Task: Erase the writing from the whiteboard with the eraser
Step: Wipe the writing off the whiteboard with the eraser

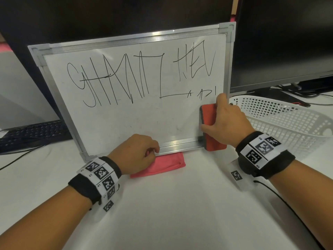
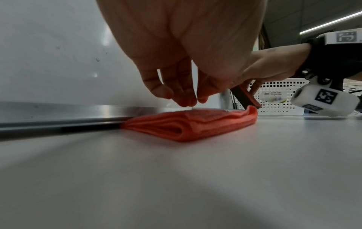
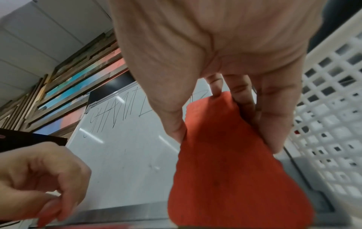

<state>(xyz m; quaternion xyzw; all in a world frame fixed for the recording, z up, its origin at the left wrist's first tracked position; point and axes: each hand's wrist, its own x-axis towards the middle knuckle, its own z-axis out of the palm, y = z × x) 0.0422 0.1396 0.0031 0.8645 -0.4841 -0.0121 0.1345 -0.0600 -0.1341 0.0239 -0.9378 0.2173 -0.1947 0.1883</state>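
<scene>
— What are we seeing as the support surface?

— We are looking at a white table [image 1: 180, 204]. A folded pink cloth [image 1: 162, 166] is lying on it, tucked under the lower edge of the whiteboard [image 1: 126, 116].

— What else is sitting on it?

— A white perforated basket [image 1: 288, 121] is standing at the right, a black keyboard [image 1: 32, 136] at the left, and black monitors [image 1: 288, 42] are standing behind.
</scene>
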